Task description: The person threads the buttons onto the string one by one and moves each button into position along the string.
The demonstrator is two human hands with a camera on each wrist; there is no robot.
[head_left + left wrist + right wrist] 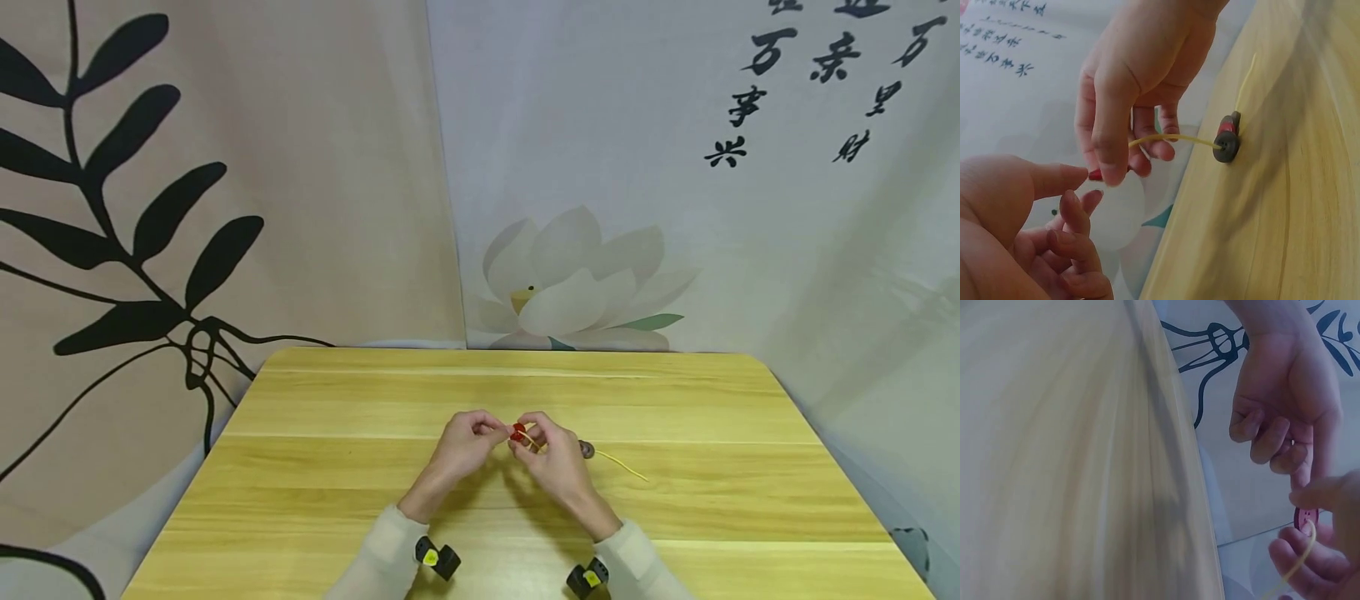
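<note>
In the head view both hands meet above the wooden table around a small red button (518,432). My right hand (553,458) grips its edge between thumb and fingers. My left hand (467,446) has its thumb and index fingertips at the button's other side, pinching at its edge; the exact contact is partly hidden. A yellow cord (1303,556) meets the face of the button at its holes. It runs on under the right hand to a dark grey button (1226,147), with a red one and another dark one (1237,119) strung behind it on the table.
The light wooden table (315,500) spreads around the hands. The cord's loose tail (622,464) lies to the right of the strung buttons. Printed curtains (337,167) hang behind the table's far edge. Each sleeve bears a black wrist camera (438,557).
</note>
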